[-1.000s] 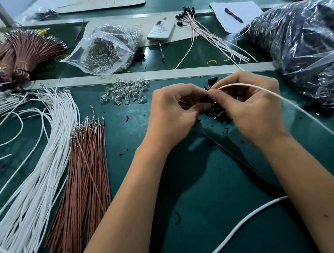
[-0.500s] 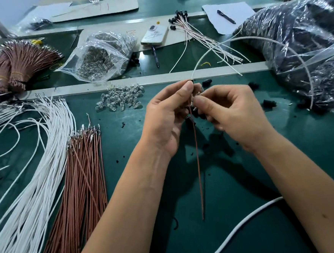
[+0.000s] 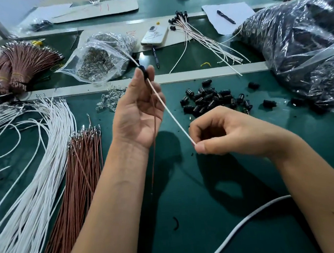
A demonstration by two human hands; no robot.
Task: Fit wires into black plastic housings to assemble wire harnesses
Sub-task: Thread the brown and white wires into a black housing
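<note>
**White wire drawn taut between two hands above the pile of housings**

Taking the loose pile of black housings (image 3: 213, 100) on the green table (image 3: 215, 182) as the landmark: a big clear bag of black parts (image 3: 298, 44) bulges to its right, and well to its left lie the fanned white wires (image 3: 26, 165) and, beside them, the straight brown wires (image 3: 78, 172).

Just left of the pile the left hand (image 3: 137, 116) is raised, palm toward the viewer. Its fingers stand nearly straight, with the fingertips (image 3: 138, 74) and thumb closed narrowly on one black housing (image 3: 144, 72). From that housing a white wire (image 3: 171, 114) runs down and to the right, and a thin brown wire (image 3: 153, 147) hangs straight down across the palm toward the table.

In front of the pile the right hand (image 3: 229, 131) is curled tight, thumb and forefinger pinching the white wire's lower end.

Half a second ago both hands were together, fingers meeting at the housing, and the white wire arched high in a loop toward the bag. Now the hands have parted, the left lifted, the right drawn down and back, and the wire is pulled straight.
</note>
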